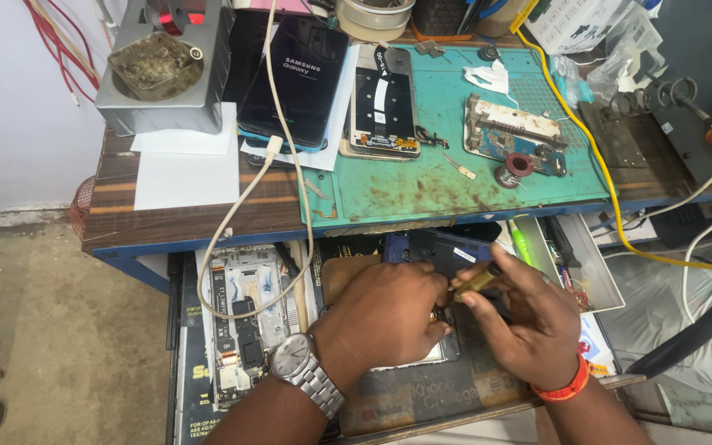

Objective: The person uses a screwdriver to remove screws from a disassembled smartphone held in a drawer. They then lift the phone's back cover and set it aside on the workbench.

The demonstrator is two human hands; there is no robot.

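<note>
The fingers (pixel 478 290) of the right hand (pixel 529 325) pinch a small brass-coloured tool (pixel 473 283) at lower centre of the frame, its tip beside the left hand (pixel 385 317), whose curled fingers press down on a silver-edged opened phone (pixel 447 350) — mostly hidden beneath both hands. Above them the brown wooden bench (pixel 183 210) carries a stained green work mat (pixel 455 177). On it lie a dark glossy smartphone (pixel 298 78), a bare phone frame (pixel 385 103) and a small solder spool (pixel 514 169).
</note>
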